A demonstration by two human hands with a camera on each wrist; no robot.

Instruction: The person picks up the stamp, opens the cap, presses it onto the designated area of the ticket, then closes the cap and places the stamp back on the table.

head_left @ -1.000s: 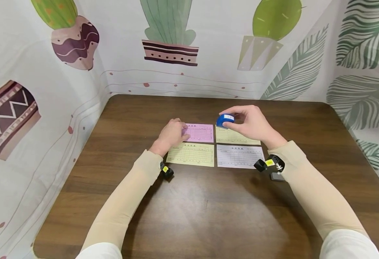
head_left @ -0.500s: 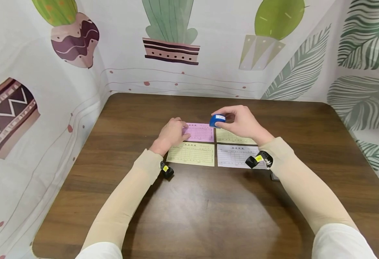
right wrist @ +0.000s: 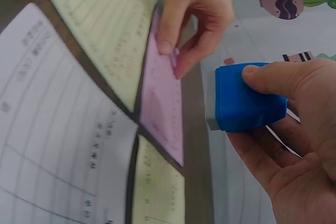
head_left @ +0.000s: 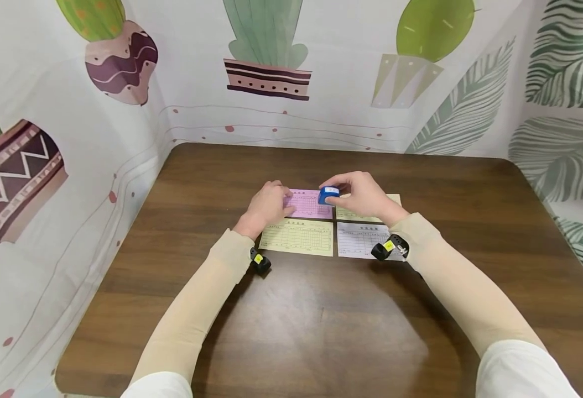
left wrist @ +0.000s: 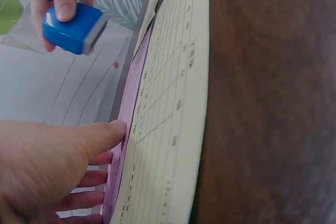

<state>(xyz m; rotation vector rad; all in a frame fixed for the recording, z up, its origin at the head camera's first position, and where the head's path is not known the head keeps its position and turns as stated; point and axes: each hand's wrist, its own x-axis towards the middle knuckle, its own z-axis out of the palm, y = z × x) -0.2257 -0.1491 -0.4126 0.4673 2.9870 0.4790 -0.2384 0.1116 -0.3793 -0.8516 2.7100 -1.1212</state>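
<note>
On the bench [head_left: 281, 326], the far-left slip [head_left: 308, 204] lies behind the near-left slip [head_left: 298, 239], the far-right slip [right wrist: 160, 182] behind the near-right slip [head_left: 361, 240]. The left hand [head_left: 266, 203] touches the far-left slip's left end; the stamp [head_left: 328, 195] is above its right.

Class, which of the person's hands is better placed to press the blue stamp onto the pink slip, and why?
Probably the right hand: it grips the blue stamp above the pink slip's right end. The left hand, at the slip's left end, holds no stamp.
</note>
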